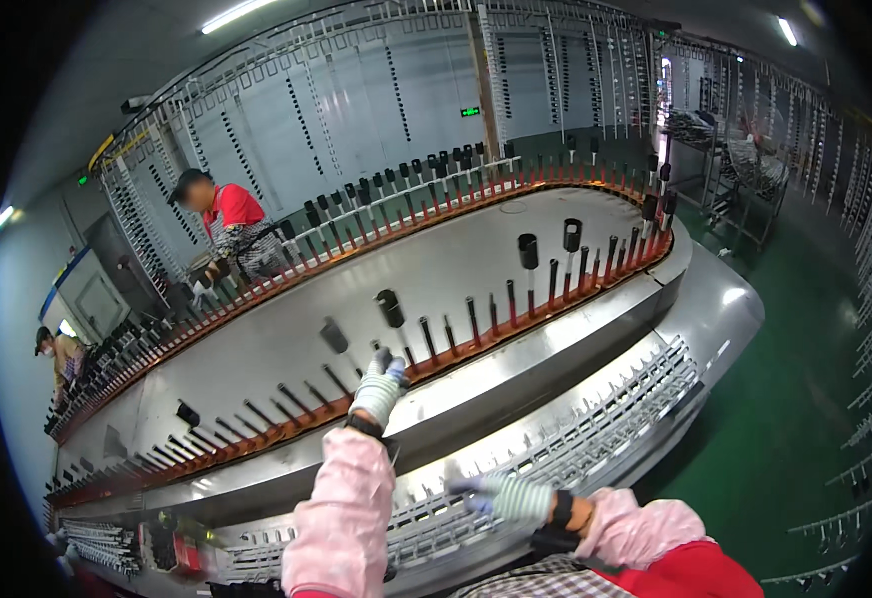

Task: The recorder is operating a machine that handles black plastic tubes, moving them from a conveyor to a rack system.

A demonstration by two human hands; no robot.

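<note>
My left hand [380,387], in a striped glove, reaches over the near side of an oval conveyor track [436,364]. Its fingers are closed near the top of one of the upright posts, and what they hold is hidden. Just beyond them a black cylindrical cup [388,308] stands tilted on its stem. My right hand [509,496], also gloved, is lower and to the right, over a long rack of pale metal parts [581,434]. Motion smears its fingertips, so whether they hold anything is unclear.
Dark posts on red bases line the track; larger black cups [528,251] top some. A steel surface [456,279] fills the loop. A person in red [235,207] works across it, another person [67,359] at far left. Loaded carts [755,164] stand far right; hanging racks line the walls.
</note>
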